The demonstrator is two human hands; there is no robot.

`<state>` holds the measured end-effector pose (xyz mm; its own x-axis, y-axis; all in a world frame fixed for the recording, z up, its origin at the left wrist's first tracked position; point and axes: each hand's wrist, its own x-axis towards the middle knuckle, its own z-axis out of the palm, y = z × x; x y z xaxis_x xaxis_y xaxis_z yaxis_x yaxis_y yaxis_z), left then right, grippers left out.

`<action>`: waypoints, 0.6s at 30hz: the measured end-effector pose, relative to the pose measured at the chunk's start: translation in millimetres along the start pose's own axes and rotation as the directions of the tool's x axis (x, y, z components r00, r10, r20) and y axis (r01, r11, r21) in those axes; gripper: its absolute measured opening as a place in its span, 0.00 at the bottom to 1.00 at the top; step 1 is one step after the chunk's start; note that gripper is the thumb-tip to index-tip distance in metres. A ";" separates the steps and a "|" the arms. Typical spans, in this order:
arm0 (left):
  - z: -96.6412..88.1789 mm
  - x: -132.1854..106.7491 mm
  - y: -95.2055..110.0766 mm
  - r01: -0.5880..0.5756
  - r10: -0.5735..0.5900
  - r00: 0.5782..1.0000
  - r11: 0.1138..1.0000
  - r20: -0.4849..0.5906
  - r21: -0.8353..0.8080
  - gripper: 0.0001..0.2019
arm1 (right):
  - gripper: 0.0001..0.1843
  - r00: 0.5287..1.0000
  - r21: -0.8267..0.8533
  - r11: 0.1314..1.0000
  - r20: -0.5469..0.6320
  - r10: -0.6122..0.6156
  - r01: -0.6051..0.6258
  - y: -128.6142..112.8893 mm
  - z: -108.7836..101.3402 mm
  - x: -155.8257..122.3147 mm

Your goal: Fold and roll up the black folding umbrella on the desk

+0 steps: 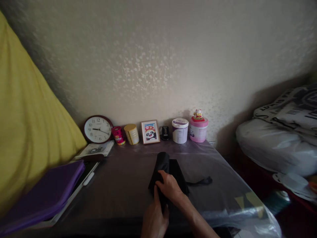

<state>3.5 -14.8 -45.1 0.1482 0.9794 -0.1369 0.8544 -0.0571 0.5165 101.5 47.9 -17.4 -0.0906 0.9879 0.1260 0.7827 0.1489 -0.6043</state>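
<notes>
A piece of black cloth [177, 170], partly rolled into a tube at its upper left, lies on the table in front of me. A narrow black strap reaches out from it to the right. My right hand [170, 187] is on top of the cloth with its fingers curled against it. Lower and to the left, my left hand [155, 218] has the near end of the cloth between thumb and index finger. Whatever may be inside the roll is hidden.
Plastic film covers the table [123, 185]. Along the wall stand a clock [98, 129], a pink can [119, 135], a yellow-lidded can [132, 134], a panda picture [150, 132], and two tubs [180, 131]. A purple folder [47, 195] lies left, beside a yellow curtain [29, 115].
</notes>
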 end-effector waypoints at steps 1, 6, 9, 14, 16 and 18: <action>0.2 0.1 -0.5 0.000 0.000 1.000 1.000 -0.006 0.001 0.32 | 0.22 1.000 -0.019 1.000 0.004 -0.008 0.008 -0.5 0.6 -0.1; 3.3 0.8 -4.9 0.017 -0.017 1.000 1.000 -0.007 -0.021 0.31 | 0.16 0.995 -0.106 0.990 -0.036 -0.095 0.091 -3.5 7.6 -4.3; 8.1 1.9 -14.5 -0.036 0.034 0.999 0.994 -0.021 -0.101 0.33 | 0.12 0.991 -0.161 0.979 -0.043 -0.130 0.121 -4.2 11.4 -8.8; 7.9 4.1 -31.5 -0.136 0.121 0.991 0.935 -0.066 -0.329 0.40 | 0.08 0.966 -0.200 0.953 -0.076 -0.246 0.227 -1.1 13.9 -17.5; 2.7 5.0 -31.7 -0.158 0.150 0.987 0.914 -0.053 -0.373 0.42 | 0.09 0.954 -0.210 0.940 -0.076 -0.290 0.269 0.5 13.1 -20.6; -3.4 6.3 -27.8 -0.165 0.169 0.985 0.901 -0.025 -0.402 0.44 | 0.10 0.945 -0.211 0.931 -0.071 -0.319 0.298 2.2 11.6 -23.6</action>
<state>-21.1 -6.4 -57.5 0.2777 0.9603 -0.0261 0.5449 -0.1351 0.8275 98.2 25.4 -30.9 -0.2915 0.8832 0.3674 0.8316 0.4238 -0.3591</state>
